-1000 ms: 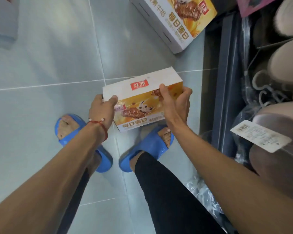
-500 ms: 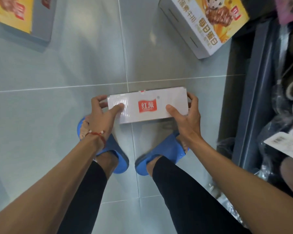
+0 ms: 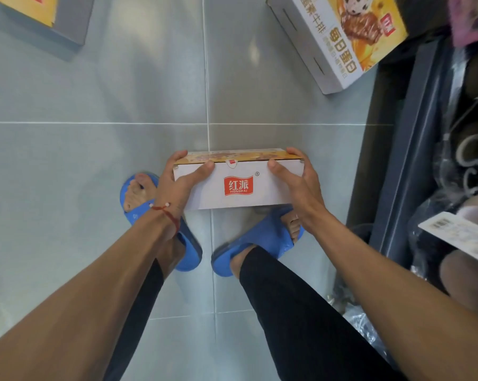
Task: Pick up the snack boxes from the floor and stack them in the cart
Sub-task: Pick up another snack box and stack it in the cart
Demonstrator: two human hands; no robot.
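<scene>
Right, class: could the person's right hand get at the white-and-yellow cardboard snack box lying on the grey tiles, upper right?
Probably not yet: right hand and left hand both grip another white cardboard box. Only grey tiles lie before the floor box, so a freed hand should reach it.

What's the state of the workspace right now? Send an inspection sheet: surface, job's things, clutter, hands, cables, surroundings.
Surface: glossy grey tiled floor, pale grout lines.
Job's things: held snack box, white logo side toward the camera, above the feet; second snack box lying on the floor, upper right; third snack box, upper left, cut off by the frame edge.
Clutter: crumpled clear plastic, lower right.
Grippers: left hand and right hand grip its ends, thumbs on the white side.
Cables: nothing seen.
Surroundings: dark metal frame on the right holding plastic-wrapped goods and a white label; cannot tell whether it is the cart.
</scene>
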